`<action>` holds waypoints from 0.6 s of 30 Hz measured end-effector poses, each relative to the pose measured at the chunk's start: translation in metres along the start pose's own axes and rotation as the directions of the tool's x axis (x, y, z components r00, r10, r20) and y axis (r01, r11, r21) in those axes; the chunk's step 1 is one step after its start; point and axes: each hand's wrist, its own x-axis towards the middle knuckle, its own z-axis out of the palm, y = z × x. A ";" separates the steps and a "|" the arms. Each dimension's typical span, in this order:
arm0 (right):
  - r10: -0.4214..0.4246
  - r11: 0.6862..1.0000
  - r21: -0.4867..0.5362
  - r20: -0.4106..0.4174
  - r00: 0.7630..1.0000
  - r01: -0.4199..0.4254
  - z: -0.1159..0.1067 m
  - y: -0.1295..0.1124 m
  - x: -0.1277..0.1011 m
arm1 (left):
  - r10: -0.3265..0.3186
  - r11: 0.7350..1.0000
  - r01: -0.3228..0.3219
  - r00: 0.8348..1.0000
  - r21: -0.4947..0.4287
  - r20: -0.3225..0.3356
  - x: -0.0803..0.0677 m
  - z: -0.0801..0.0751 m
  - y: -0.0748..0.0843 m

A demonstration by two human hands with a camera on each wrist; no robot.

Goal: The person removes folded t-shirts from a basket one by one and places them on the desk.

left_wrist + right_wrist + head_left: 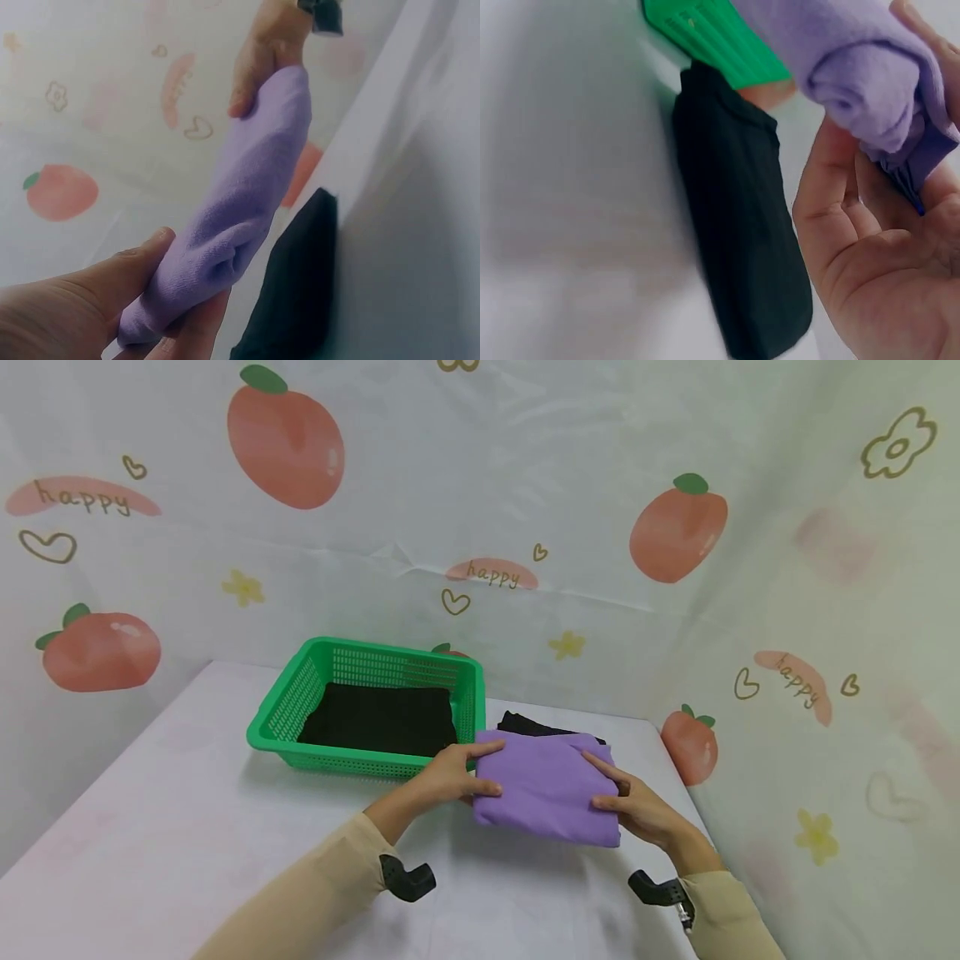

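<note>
A folded purple cloth [547, 787] is held up between both hands, above the table. My left hand [450, 774] grips its left edge, thumb on the near face and fingers behind, as the left wrist view also shows. On the opposite edge my right hand [637, 806] pinches the cloth, with fingers tucked under the folded layers [870, 94] in the right wrist view. Behind the purple cloth lies a folded black cloth [536, 724], mostly hidden in the head view; its long thick side [739, 217] shows in the right wrist view.
A green plastic basket [258, 731] stands left of the hands, with another folded black cloth [378, 718] inside. The white-covered table [187, 827] meets a printed curtain [397, 518] at the back and on the right.
</note>
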 end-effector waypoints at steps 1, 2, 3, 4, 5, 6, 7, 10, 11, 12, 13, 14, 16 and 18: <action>-0.001 1.000 -0.007 -0.001 1.000 0.001 -0.002 0.001 -0.003 | 0.006 1.000 -0.006 1.000 -0.005 0.007 0.001 0.004 0.000; -0.001 1.000 -0.014 0.000 1.000 0.001 -0.005 0.001 -0.006 | 0.010 1.000 -0.010 1.000 -0.008 0.011 0.001 0.007 0.000; 0.000 1.000 -0.022 -0.002 1.000 0.000 -0.007 0.002 -0.009 | 0.015 1.000 -0.014 1.000 -0.009 0.015 0.002 0.010 -0.001; 0.002 1.000 -0.027 -0.003 1.000 -0.002 -0.009 0.003 -0.012 | 0.015 1.000 -0.015 1.000 -0.012 0.018 0.003 0.014 -0.001; 0.006 1.000 -0.030 -0.005 1.000 -0.006 -0.011 0.004 -0.014 | 0.018 1.000 -0.018 1.000 -0.009 0.020 0.003 0.017 -0.002; 0.011 0.999 -0.033 -0.008 1.000 -0.011 -0.012 0.005 -0.017 | 0.021 1.000 -0.021 1.000 -0.010 0.022 0.004 0.020 -0.002; 0.017 0.999 -0.039 -0.011 1.000 -0.017 -0.014 0.005 -0.019 | 0.024 1.000 -0.024 0.999 -0.009 0.023 0.004 0.023 -0.002; 0.031 0.998 -0.051 -0.025 0.999 -0.033 -0.020 0.009 -0.025 | 0.031 0.999 -0.030 0.999 -0.020 0.033 0.006 0.032 -0.002; 0.035 0.998 -0.057 -0.034 0.999 -0.037 -0.022 0.010 -0.028 | 0.030 0.999 -0.029 0.999 -0.024 0.035 0.007 0.036 -0.003; 0.036 0.997 -0.064 -0.041 0.999 -0.038 -0.024 0.012 -0.030 | 0.029 0.999 -0.028 0.999 -0.029 0.034 0.008 0.039 -0.003; 0.036 0.997 -0.068 -0.047 0.998 -0.039 -0.027 0.014 -0.031 | 0.029 0.999 -0.029 0.999 -0.027 0.031 0.010 0.043 -0.003; 0.037 0.997 -0.069 -0.051 0.998 -0.040 -0.029 0.016 -0.033 | 0.030 0.999 -0.029 0.999 -0.022 0.026 0.012 0.047 -0.004; 0.042 0.997 -0.066 -0.058 0.997 -0.046 -0.033 0.020 -0.036 | 0.030 1.000 -0.030 1.000 0.005 0.010 0.015 0.055 -0.006; 0.052 0.996 -0.069 -0.073 0.996 -0.057 -0.037 0.024 -0.039 | 0.036 0.999 -0.036 0.999 0.028 -0.001 0.020 0.063 -0.008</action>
